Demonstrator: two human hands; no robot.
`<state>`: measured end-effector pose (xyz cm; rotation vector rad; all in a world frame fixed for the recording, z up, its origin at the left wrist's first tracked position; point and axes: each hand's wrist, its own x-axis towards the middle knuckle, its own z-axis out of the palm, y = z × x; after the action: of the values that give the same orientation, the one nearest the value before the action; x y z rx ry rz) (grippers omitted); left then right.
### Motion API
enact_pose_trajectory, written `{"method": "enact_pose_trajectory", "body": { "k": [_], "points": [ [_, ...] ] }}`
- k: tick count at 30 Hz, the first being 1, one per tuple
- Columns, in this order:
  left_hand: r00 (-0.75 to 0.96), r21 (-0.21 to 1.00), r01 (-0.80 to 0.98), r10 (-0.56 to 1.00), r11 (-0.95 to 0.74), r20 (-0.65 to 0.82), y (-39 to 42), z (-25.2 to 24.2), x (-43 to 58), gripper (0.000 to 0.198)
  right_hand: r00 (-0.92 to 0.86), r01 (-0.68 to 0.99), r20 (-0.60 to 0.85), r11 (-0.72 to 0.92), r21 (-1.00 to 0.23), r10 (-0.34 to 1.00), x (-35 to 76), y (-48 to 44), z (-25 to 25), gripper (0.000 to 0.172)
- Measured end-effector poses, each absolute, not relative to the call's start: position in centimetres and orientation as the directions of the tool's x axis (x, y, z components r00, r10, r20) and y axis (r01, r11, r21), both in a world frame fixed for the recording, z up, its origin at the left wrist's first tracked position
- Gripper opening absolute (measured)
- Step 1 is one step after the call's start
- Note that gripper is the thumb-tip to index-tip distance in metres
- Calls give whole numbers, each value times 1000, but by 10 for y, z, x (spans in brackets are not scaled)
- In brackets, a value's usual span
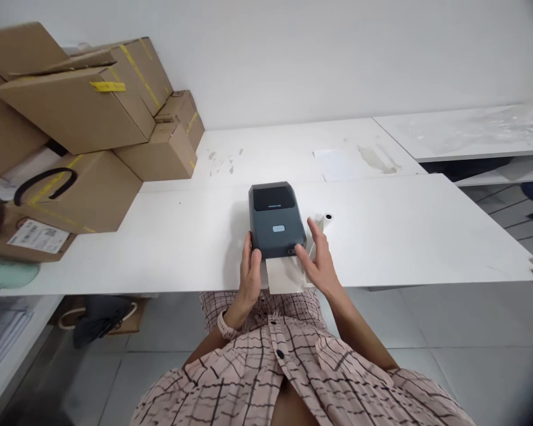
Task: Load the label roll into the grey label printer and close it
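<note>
A dark grey label printer [277, 222] lies on the white table near its front edge, with a glossy black window on top and a pale button in the middle. From its front a strip of white label paper [284, 274] hangs toward the table edge. My left hand [250, 275] grips the printer's front left corner, fingers along the side and thumb at the front. At the front right corner, the thumb of my right hand [322, 266] touches near a small button, its fingers spread apart. A small white paper roll [327, 219] lies just beyond my right hand.
Cardboard boxes [80, 106] are stacked at the left against the wall. A labelled carton [39, 236] and a mint-green item [9, 272] stand at the left edge. A white sheet [337, 164] lies toward the back. Clear plastic film [493, 127] covers the right-hand table.
</note>
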<state>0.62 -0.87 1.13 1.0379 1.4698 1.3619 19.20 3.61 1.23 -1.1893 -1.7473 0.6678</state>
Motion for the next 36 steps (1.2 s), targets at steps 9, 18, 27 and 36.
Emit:
{"method": "enact_pose_trajectory", "body": {
  "k": [9, 18, 27, 36],
  "points": [
    [-334, 995, -36, 939, -94, 77, 1, 16, 5, 68, -230, 299, 444, 497, -815, 866, 173, 35, 23, 67],
    [-288, 1000, 7, 957, -20, 21, -5, -11, 11, 76, -15, 301, 233, 226, -927, 972, 171, 37, -18, 65],
    [-336, 986, 87, 928, -142, 163, 1, -14, 9, 73, -11, 284, 248, 241, -928, 969, 176, 40, -5, 72],
    [-308, 958, 181, 913, -220, 268, 88, 42, -30, 57, -228, 430, 454, 508, -747, 861, 186, 141, 79, 70]
  ]
}}
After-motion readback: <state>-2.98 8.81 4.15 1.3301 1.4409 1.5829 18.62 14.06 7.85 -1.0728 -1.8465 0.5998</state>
